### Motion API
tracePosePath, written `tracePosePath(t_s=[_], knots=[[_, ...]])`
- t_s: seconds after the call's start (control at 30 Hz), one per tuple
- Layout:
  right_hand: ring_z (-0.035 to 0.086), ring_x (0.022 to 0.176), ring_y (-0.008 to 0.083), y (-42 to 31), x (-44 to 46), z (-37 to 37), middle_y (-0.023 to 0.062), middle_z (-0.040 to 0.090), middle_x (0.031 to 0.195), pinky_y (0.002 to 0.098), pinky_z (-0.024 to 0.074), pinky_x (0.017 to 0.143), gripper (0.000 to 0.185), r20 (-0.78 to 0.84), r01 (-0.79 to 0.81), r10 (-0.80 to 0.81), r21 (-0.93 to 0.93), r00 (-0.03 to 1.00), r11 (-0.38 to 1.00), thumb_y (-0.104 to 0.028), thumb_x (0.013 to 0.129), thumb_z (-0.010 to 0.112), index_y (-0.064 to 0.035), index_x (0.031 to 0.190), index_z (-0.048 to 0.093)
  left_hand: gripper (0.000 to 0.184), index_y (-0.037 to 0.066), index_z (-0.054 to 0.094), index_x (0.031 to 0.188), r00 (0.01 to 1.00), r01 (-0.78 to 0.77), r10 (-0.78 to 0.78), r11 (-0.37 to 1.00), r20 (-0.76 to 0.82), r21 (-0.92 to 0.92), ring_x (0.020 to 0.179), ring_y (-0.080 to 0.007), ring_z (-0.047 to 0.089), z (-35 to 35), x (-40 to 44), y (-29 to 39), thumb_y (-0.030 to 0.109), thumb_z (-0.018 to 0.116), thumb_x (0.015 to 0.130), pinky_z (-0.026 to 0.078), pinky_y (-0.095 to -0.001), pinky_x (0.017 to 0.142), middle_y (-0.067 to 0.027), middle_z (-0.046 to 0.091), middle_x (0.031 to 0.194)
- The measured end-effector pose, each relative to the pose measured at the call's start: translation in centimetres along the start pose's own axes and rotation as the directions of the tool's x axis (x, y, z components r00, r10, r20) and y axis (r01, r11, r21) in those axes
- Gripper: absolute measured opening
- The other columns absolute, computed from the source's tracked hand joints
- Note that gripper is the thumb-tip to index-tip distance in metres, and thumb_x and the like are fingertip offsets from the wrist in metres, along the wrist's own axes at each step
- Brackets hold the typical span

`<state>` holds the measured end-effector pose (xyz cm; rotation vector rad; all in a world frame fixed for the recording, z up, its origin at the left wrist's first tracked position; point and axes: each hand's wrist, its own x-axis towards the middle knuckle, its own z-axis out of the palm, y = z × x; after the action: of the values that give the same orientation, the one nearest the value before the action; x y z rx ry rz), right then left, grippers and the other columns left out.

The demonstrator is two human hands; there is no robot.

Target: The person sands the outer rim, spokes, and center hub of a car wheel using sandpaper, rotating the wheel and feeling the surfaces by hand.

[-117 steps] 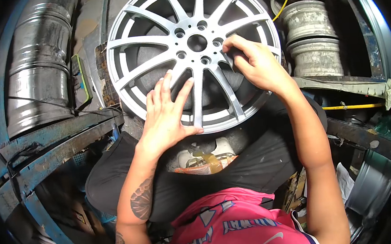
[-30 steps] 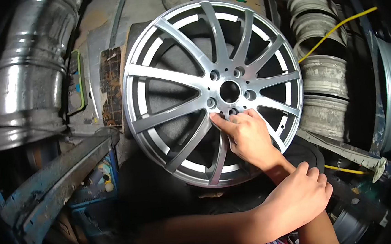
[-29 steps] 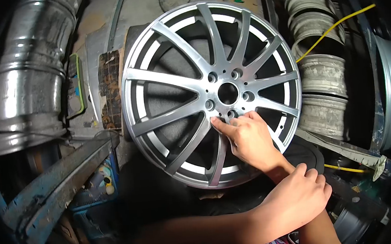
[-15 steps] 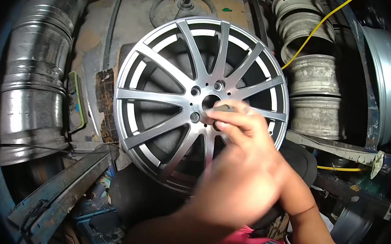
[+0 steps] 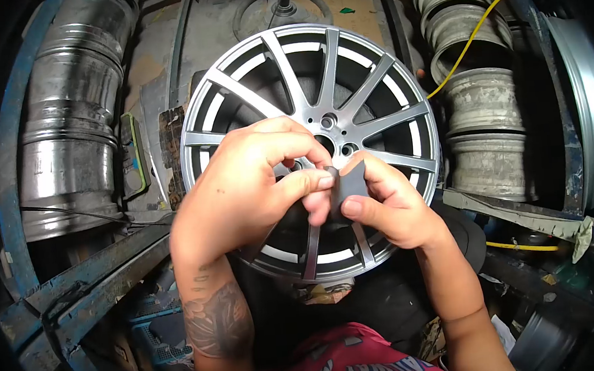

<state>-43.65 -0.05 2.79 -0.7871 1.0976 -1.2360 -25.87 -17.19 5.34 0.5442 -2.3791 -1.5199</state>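
A multi-spoke alloy wheel rim point(image 5: 288, 74) lies face up in front of me, silver with a machined face. Over its lower hub area my right hand point(image 5: 400, 209) grips a small dark grey piece of sandpaper point(image 5: 354, 186), thumb in front and fingers behind. The fingertips of my left hand point(image 5: 248, 179) pinch the sheet's left edge, so both hands hold it, closed. The sheet looks bent or folded between them. My hands hide part of the hub and the lower left spokes.
Shiny wheel barrels point(image 5: 73, 175) are stacked on the left, and dull, worn rims point(image 5: 482, 101) on the right. A yellow hose point(image 5: 471, 46) crosses the right stack. Blue metal frame bars point(image 5: 94, 271) flank me. A green-edged tool or block point(image 5: 132, 156) lies at left.
My left hand has come up from its blurred place low in front and now pinches the sandpaper. My right hand has lifted the sheet off the hub. The rim appears slightly turned.
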Motion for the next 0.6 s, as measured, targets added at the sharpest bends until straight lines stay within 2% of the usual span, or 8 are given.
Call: tracePosePath(t_s=[0.07,0.1,0.17,0.2,0.33,0.43,0.5,0.6], knots=[[0.074,0.09,0.018,1.2,0.5,-1.1,0.0054,0.075,0.099,0.035,0.056,0.079,0.022,-0.016,-0.034,0.032,-0.201,0.999,0.979,-0.023,0.105,0.076,-0.0048,0.116,0.071,0.046,0.005,0.076,0.13,0.999,-0.025,0.029,0.996,-0.039,0.091,0.105,-0.0185,0.071,-0.9,-1.1,-0.1,0.01,0.086,0.085,0.057,-0.0336,0.094,-0.0107,0.077,0.116],[0.073,0.086,0.022,1.9,1.0,-1.6,0.0084,0.074,0.097,0.0366,0.0561,0.076,0.023,-0.041,0.023,-0.049,-0.481,0.998,0.877,-0.022,0.102,0.078,-0.0042,0.115,0.071,0.055,0.004,0.07,0.141,0.995,0.066,-0.055,0.988,-0.08,0.138,0.111,-0.0174,0.069,-2.1,-2.1,0.0,0.011,0.084,0.088,0.055,-0.0334,0.097,-0.0105,0.076,0.12],[0.073,0.077,0.0299,4.2,1.8,-2.5,0.0144,0.073,0.092,0.0399,0.0564,0.07,0.026,-0.013,0.085,-0.213,-0.892,0.977,0.443,-0.02,0.096,0.084,-0.0031,0.113,0.073,0.045,0.003,0.07,0.139,0.913,0.257,-0.27,0.963,-0.307,-0.081,0.094,-0.0162,0.07,-4.4,-3.9,0.5,0.019,0.079,0.098,0.055,-0.0297,0.091,-0.0075,0.074,0.102],[0.071,0.076,0.036,6.0,1.9,-2.8,0.0159,0.07,0.085,0.0426,0.0544,0.067,0.026,-0.044,0.052,-0.207,-0.899,0.977,0.434,-0.02,0.093,0.085,-0.0054,0.112,0.075,0.044,0.003,0.07,0.139,0.862,0.298,-0.305,0.951,-0.406,-0.081,0.093,-0.0135,0.066,-5.5,-4.4,-0.7,0.02,0.078,0.1,0.054,-0.028,0.09,-0.0053,0.071,0.101],[0.07,0.079,0.0351,8.1,2.3,-1.7,0.0112,0.072,0.082,0.0469,0.0556,0.073,0.026,0.035,0.09,-0.17,-0.94,0.985,0.328,-0.021,0.096,0.08,-0.011,0.119,0.078,0.043,0.003,0.069,0.141,0.681,0.511,-0.337,0.855,-0.65,0.091,0.09,-0.0116,0.062,-7.2,-3.7,-5.0,0.025,0.074,0.104,0.051,-0.0278,0.085,-0.0053,0.072,0.104],[0.072,0.079,0.0348,7.4,2.8,-0.9,0.0107,0.071,0.081,0.0479,0.0574,0.073,0.029,0.098,0.111,-0.062,-0.961,0.993,0.252,-0.022,0.098,0.076,-0.0139,0.125,0.077,0.044,0.006,0.066,0.148,0.813,0.491,-0.466,0.871,-0.349,-0.021,0.116,-0.0157,0.064,-6.2,-3.2,-3.9,0.022,0.072,0.107,0.049,-0.0306,0.106,-0.0089,0.071,0.124],[0.07,0.074,0.0326,8.0,2.6,-0.7,0.0085,0.069,0.078,0.0464,0.0556,0.07,0.029,0.103,0.112,-0.059,-0.977,0.993,0.182,-0.02,0.098,0.075,-0.0161,0.127,0.079,0.048,0.008,0.065,0.15,0.839,0.504,-0.496,0.864,-0.222,-0.026,0.11,-0.0143,0.063,-5.8,-2.9,-3.9,0.022,0.074,0.105,0.05,-0.0312,0.103,-0.0076,0.071,0.123],[0.067,0.07,0.0322,9.0,3.1,-0.1,0.0078,0.067,0.075,0.0446,0.0533,0.069,0.03,0.055,0.075,-0.11,-0.98,0.992,0.185,-0.016,0.095,0.078,-0.0171,0.125,0.081,0.049,0.006,0.065,0.149,0.818,0.539,-0.508,0.841,-0.269,0.048,0.106,-0.0182,0.066,-5.5,-2.7,-3.4,0.024,0.074,0.104,0.052,-0.0335,0.1,-0.0122,0.073,0.119]])
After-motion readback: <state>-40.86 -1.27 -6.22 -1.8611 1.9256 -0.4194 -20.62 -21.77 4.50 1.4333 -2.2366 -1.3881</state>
